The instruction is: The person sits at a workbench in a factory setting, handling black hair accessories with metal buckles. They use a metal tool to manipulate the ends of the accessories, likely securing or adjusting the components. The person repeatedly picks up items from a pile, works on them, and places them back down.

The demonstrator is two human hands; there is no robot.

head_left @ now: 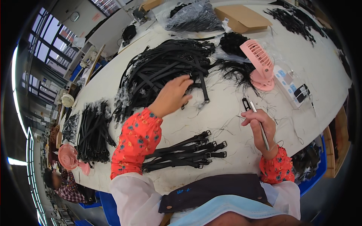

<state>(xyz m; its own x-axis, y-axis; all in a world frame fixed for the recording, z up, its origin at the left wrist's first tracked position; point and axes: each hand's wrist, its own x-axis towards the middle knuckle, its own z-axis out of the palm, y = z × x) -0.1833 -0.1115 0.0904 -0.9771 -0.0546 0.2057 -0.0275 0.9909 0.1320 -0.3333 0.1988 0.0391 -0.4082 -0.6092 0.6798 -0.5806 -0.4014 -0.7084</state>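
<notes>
My left hand reaches over the near edge of a large heap of black buckled straps. Its fingers are stretched out with nothing visibly held. On the right, my right hand is closed round a slim silver pen-like tool, which lies along the palm. A small black loop-shaped piece shows beyond the fingertips beside the tool; whether it belongs to the tool I cannot tell. Between my forearms lies a smaller bundle of black straps, with buckles pointing right.
A pink fan and a white power strip stand at the right. An open cardboard box and a plastic bag sit at the back. More straps and another pink fan are leftward, near a seated person.
</notes>
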